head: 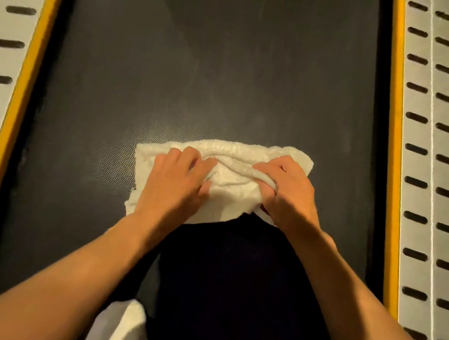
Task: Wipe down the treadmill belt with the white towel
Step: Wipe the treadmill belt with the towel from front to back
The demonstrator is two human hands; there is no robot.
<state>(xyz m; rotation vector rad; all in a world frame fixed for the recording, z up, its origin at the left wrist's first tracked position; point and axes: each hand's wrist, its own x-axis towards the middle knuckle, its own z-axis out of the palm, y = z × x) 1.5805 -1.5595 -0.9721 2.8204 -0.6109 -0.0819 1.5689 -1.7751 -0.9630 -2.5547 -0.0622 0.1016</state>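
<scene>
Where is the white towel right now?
The white towel lies mid-frame on the dark treadmill belt, between the yellow side strips, pressed down by the left hand and bunched in the right hand.

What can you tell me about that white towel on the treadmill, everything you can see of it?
The white towel looks like thick, nubbly terry cloth, cream in this warm light. It lies bunched and folded on the dark textured treadmill belt, about midway between the yellow side strips, stretched crosswise. The left hand presses flat on its left part; the right hand grips a raised fold on its right. Its near edge is partly hidden by the hands and the person's dark clothing. A small reddish mark shows under the right hand.
</scene>
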